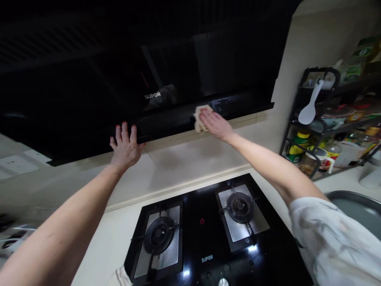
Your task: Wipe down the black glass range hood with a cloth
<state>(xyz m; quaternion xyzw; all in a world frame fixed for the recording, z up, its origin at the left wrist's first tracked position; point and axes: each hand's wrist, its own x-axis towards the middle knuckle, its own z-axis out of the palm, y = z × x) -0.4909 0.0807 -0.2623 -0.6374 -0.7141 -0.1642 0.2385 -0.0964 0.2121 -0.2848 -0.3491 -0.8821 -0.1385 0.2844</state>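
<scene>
The left hand (pixel 125 145) lies flat, fingers spread, against the lower edge of the black range hood (pixel 89 79), holding nothing. Further right, the right hand (pixel 214 124) presses a pale cloth (pixel 200 119) against the hood's front strip, its grip seemingly closed over the cloth. Below sits the two-burner gas hob (pixel 205 234) in the counter (pixel 110 238), and at far right a wire rack (pixel 318 119) of jars.

Cream tiled wall (pixel 184 159) behind pale surface (pixel 110 238). Black two-burner stove (pixel 205 234) set into surface. Black wire shelf (pixel 324 119) at right corner, crowded with jars, bottles, white rice paddle (pixel 309 107). Grey basin rim (pixel 357 198) at right edge. White socket plate (pixel 18 163) on left wall. Light dim.
</scene>
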